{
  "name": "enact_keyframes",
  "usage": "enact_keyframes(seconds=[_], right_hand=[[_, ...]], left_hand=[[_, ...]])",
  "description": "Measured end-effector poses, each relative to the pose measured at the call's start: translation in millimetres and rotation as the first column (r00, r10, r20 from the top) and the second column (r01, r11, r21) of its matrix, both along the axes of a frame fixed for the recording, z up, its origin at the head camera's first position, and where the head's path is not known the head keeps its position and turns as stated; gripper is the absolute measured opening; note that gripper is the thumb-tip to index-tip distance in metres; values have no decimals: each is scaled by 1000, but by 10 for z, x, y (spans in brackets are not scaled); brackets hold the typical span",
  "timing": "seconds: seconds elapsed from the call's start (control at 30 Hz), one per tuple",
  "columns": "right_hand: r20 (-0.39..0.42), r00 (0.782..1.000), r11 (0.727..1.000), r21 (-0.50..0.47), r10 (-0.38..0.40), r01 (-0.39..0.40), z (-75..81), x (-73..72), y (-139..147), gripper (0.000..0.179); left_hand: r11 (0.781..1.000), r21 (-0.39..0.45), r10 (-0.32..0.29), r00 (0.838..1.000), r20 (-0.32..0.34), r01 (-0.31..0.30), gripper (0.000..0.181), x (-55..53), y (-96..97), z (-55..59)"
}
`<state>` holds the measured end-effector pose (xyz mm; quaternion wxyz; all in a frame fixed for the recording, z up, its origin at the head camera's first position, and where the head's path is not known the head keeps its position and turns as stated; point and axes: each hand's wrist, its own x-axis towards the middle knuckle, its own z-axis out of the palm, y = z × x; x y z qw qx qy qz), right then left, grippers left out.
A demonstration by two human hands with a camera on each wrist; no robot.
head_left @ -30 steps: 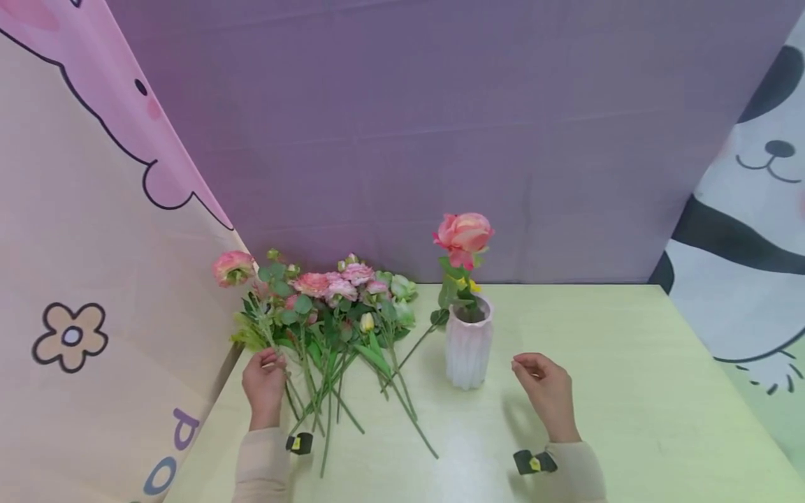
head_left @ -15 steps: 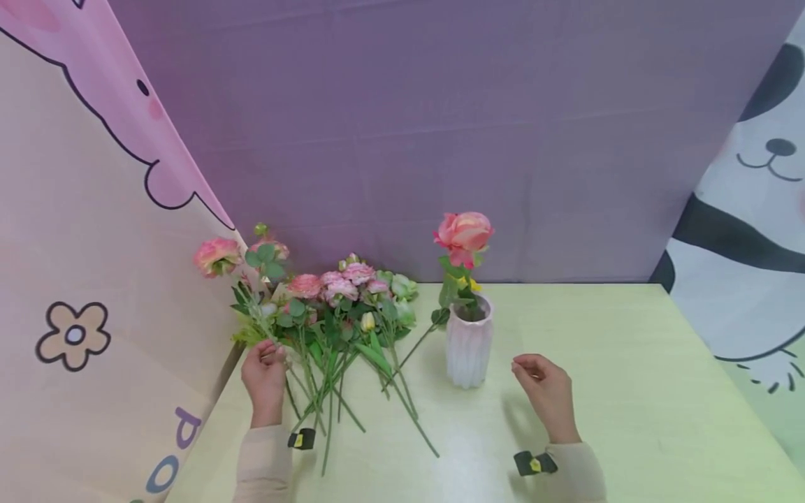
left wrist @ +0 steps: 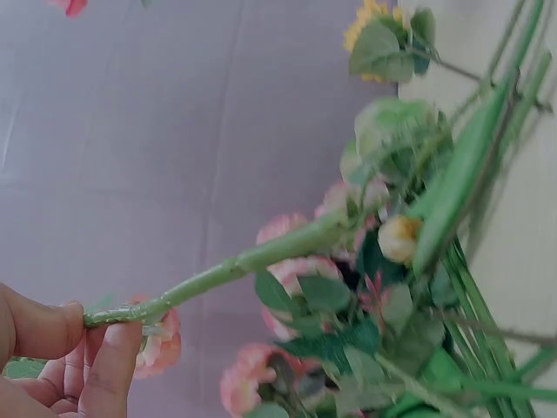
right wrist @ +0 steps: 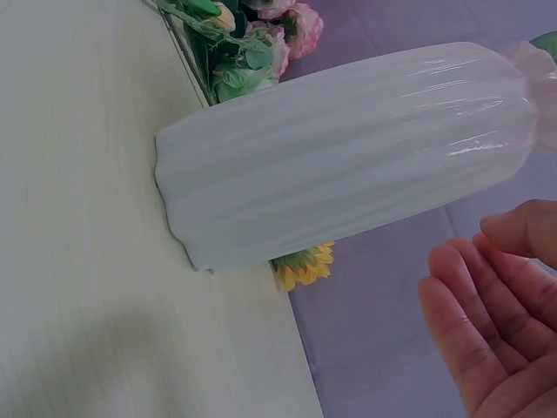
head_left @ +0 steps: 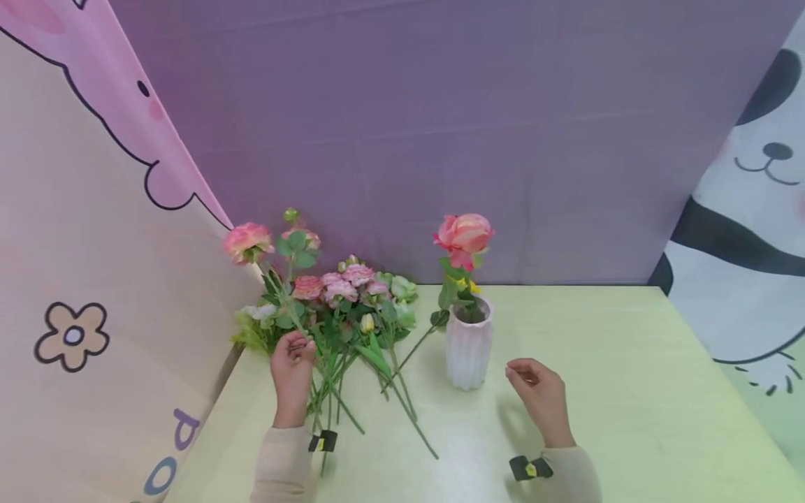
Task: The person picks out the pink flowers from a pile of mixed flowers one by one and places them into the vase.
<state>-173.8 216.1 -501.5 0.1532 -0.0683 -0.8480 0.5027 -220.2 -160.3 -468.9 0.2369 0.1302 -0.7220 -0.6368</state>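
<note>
My left hand [head_left: 293,374] pinches the green stem [left wrist: 209,277] of a pink artificial flower spray between thumb and fingers. Its large pink bloom [head_left: 248,242], a second bloom and a green bud stand above the other flowers, tilted left. To the right, my right hand [head_left: 541,398] hovers beside a white and pink ribbed vase [head_left: 468,356], apart from it, fingers loosely bent and holding nothing. A big coral-pink rose [head_left: 464,237] stands upright in the vase. The right wrist view shows the vase's side [right wrist: 348,157] close to the fingertips [right wrist: 444,261].
A pile of artificial flowers lies at the left of the table [head_left: 604,363], with pink blooms [head_left: 339,286], a pale yellow tulip [head_left: 367,322] and long stems [head_left: 418,426] reaching forward. A yellow flower [right wrist: 305,266] lies behind the vase. A purple cloth [head_left: 377,140] hangs behind.
My left hand has lifted the pink flower spray from the pile and moved it right. The right hand has shifted only slightly left.
</note>
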Motion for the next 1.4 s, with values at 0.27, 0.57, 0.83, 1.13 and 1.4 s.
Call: enact_keyframes(seconds=[0.27,0.57,0.83,1.13,1.4], right_hand=[[-8,1000,999,-33,24,-25,-43,7,-46,8],[-24,997,993,-92,77,-79,-29,32,-142,10],[-45,994,987,-119,101,-106,-11,45,-209,9],[-71,987,979,-131,146,-154,25,57,-295,8],[-102,979,967,-165,179,-194,309,135,-490,8]], left_hand=[[997,-30,-78,994,-75,76,21,56,229,189],[990,-24,-144,987,-76,142,20,99,399,252],[979,-27,-205,976,-77,203,21,151,546,277],[965,-33,-262,960,-103,260,21,175,712,292],[949,7,-312,940,-141,316,22,259,845,305]])
